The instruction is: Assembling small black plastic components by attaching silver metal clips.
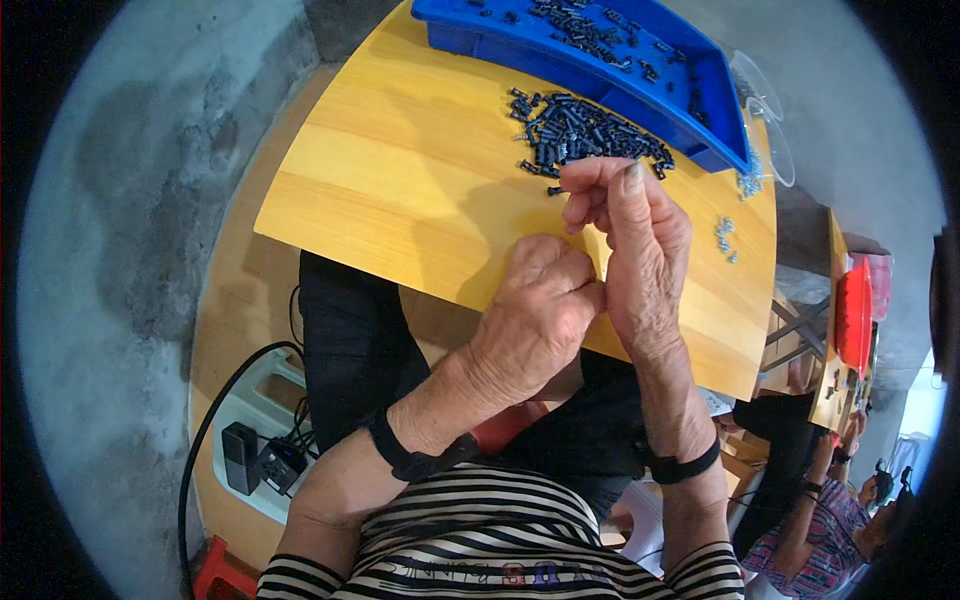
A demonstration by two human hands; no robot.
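Pile of small, dark, tube-shaped parts (pixel 590 132): on the yellow wood-grain tabletop (pixel 400 170), ahead of both hands. Right hand (pixel 643 245) is the nearer; the pile begins just past its fingertips, ahead and slightly to its left. Contact with the near edge: cannot tell, as the fingers overlap it in this view.

Long axis of pile: slanting, from far left to nearer right across the front of the right hand. Single parts lie at mixed angles.

Right hand state: thumb extended, fingers bent leftward behind it; pinch, if any, hidden. Left hand (pixel 540 310): curled in, knuckles up, thumb side against or just beside the right palm, closer to the body; contents not visible.

Also noted: loose small silvery pieces (pixel 726 240) to the right of the right hand; blue rectangular plastic tray (pixel 600 75) beyond the pile, holding similar dark parts.
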